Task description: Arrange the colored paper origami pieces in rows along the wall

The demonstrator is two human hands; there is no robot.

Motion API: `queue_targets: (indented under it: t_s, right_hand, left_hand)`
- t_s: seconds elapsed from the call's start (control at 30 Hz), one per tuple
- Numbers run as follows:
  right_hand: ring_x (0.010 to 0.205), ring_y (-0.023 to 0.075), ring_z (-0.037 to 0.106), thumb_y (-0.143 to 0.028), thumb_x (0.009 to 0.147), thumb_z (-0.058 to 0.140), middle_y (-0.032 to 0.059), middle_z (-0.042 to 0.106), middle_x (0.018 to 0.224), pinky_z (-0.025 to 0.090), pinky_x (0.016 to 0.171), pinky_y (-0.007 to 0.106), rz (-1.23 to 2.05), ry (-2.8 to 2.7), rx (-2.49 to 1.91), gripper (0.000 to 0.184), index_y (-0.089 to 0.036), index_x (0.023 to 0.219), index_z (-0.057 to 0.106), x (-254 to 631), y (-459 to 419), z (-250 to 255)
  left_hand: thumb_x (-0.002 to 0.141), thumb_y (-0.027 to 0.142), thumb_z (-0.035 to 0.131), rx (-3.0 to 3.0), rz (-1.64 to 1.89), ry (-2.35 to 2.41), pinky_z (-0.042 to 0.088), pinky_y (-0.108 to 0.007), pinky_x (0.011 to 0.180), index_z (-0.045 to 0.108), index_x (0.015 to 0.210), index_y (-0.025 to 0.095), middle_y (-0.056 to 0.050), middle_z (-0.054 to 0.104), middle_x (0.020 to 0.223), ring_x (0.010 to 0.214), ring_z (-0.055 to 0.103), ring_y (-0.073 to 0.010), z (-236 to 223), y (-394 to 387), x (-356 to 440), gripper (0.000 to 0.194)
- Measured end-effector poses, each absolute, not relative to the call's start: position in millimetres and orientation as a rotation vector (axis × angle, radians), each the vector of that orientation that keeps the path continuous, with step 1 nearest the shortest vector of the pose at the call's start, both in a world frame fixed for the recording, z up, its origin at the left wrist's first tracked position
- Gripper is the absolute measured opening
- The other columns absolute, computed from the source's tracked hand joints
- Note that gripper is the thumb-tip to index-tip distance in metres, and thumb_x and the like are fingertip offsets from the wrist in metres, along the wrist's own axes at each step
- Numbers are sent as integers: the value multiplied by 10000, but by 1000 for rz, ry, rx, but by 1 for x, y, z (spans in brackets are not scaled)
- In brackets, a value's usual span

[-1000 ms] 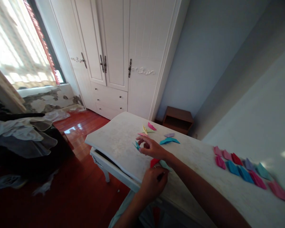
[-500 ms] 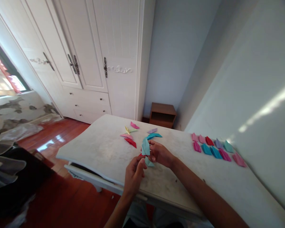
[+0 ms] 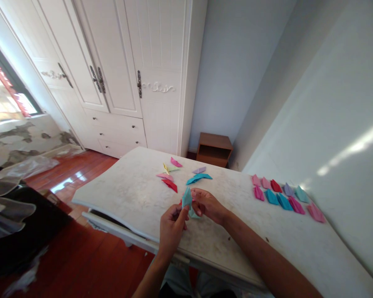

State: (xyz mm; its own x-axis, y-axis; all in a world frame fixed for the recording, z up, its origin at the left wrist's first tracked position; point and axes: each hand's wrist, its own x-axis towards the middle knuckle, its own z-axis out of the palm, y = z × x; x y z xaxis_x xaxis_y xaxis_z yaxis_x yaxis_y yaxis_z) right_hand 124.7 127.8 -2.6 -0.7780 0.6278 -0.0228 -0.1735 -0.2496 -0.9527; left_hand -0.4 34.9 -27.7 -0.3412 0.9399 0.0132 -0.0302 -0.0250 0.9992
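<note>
A light aqua folded paper piece [image 3: 187, 196] stands upright over the near part of the table. My left hand [image 3: 172, 221] pinches its lower end between thumb and fingers. At its right edge, the bent fingertips of my right hand [image 3: 209, 205] grip the paper; part of those fingers is hidden behind it. Below the hands lies a pale green folded paper [image 3: 193, 213], partly covered. Just past them are a red folded paper [image 3: 170, 185] and a blue one [image 3: 199, 178]. Bits of red and pink show behind the held piece.
More folded papers, such as a lilac one [image 3: 199, 170] and a pink one [image 3: 175, 162], lie farther back. Two rows of coloured folded papers [image 3: 284, 201] line the right side of the white table [image 3: 127, 182]. Beyond stand a brown nightstand [image 3: 215, 140] and a white wardrobe [image 3: 161, 116].
The aqua paper has turned narrower to the view and tilted slightly. My left thumb has moved up onto its face, and my right fingers have shifted closer behind its edge.
</note>
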Motion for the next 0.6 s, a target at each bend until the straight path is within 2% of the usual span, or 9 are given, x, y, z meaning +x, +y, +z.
queue_targets:
  t_s: [0.13, 0.3, 0.47, 0.6]
  right_hand:
    - [406, 26, 384, -400, 742, 723, -10, 591, 657, 262, 379, 161, 1874, -1609, -690, 318, -120, 826, 600, 125, 127, -2]
    - [394, 32, 381, -430, 728, 720, -22, 552, 583, 264, 369, 165, 1765, -1621, -748, 339, -117, 771, 599, 131, 125, 1]
    - [371, 26, 366, -409, 655, 774, -36, 522, 538, 248, 340, 160, 1690, -1524, -783, 347, -109, 724, 613, 142, 129, 17]
    - [351, 18, 356, -371, 620, 802, -32, 551, 568, 228, 312, 160, 1625, -1422, -800, 339, -111, 733, 618, 160, 137, 23]
  left_hand:
    - [798, 558, 583, 1142, 1426, 1502, 328, -191, 430, 555, 628, 131, 10, 475, 493, 429, 422, -79, -27, 33, 0, 461]
    - [843, 551, 520, 1391, 1302, 1581, 348, -201, 475, 550, 607, 130, -10, 496, 514, 482, 463, -99, -36, 31, 2, 484]
    - [848, 538, 521, 1529, 1258, 1616, 416, -209, 546, 650, 768, 135, -35, 617, 642, 576, 557, -132, -39, 31, 2, 430]
    - [829, 549, 526, 1560, 1279, 1659, 449, -217, 543, 670, 764, 146, -40, 639, 641, 558, 582, -146, -40, 35, 0, 433]
